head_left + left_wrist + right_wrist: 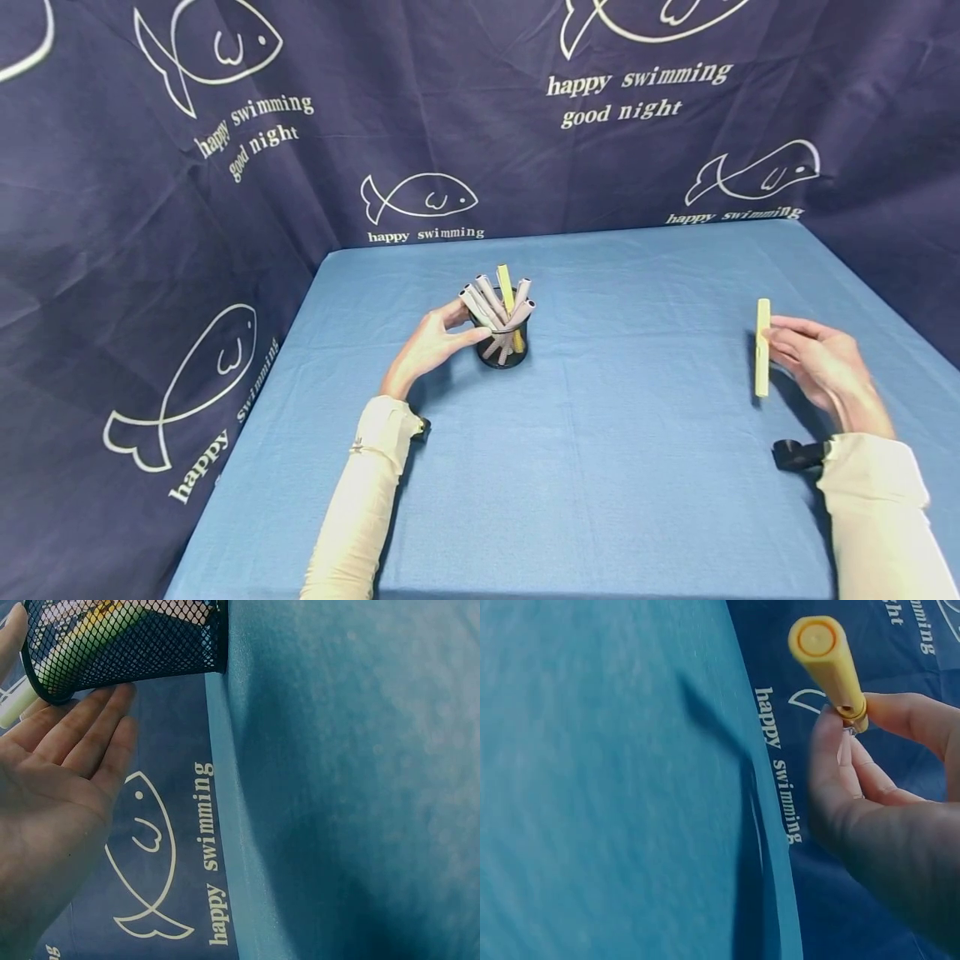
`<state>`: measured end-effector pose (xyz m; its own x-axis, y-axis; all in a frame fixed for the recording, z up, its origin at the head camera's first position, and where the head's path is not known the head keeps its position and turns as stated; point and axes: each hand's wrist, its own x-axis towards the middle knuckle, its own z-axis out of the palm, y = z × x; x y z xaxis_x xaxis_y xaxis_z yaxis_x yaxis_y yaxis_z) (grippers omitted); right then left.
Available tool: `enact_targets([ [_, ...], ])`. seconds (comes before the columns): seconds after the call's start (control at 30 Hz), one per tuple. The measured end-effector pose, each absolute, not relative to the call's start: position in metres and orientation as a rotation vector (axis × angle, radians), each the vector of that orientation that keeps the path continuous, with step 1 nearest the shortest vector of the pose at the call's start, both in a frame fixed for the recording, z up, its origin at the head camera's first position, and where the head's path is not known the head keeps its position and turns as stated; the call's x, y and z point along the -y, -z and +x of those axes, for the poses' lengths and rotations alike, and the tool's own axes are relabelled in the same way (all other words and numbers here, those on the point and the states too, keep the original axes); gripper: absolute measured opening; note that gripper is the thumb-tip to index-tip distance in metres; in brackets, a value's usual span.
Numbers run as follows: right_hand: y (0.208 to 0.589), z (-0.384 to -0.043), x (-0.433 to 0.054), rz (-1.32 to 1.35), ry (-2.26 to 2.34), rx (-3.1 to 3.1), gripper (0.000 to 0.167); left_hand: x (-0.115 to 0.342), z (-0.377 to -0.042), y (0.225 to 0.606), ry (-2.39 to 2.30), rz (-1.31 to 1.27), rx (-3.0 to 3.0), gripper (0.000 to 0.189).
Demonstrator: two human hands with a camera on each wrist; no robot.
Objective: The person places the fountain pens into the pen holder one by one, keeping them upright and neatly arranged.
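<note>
A black mesh pen holder [504, 350] stands upright on the table with several pens in it, mostly pale grey or whitish, plus a yellow pen [506, 287]. My left hand [435, 340] holds the holder by its left side near the rim, thumb in front and fingers behind. The left wrist view shows those fingers [90, 731] against the mesh [142, 649]. Far off to the right, my right hand [821, 360] pinches a second yellow pen [762, 350] between thumb and fingers, raised above the table. Its round end [817, 639] faces the right wrist camera.
A blue cloth [592, 467] covers the table. Dark blue curtains [517, 150] with white fish drawings and lettering hang behind it and along the sides. Each wrist carries a small black camera mount, such as the right one [797, 455].
</note>
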<state>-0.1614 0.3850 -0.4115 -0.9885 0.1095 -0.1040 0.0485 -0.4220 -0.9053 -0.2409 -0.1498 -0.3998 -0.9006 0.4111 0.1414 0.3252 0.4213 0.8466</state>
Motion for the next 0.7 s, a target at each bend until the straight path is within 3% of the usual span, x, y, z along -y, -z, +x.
enact_targets([
  [0.7, 0.395, -0.178, -0.341, -0.127, -2.726, 1.423, 0.027, 0.15, -0.241, 0.399, -1.534, 0.668, -2.551, 0.065],
])
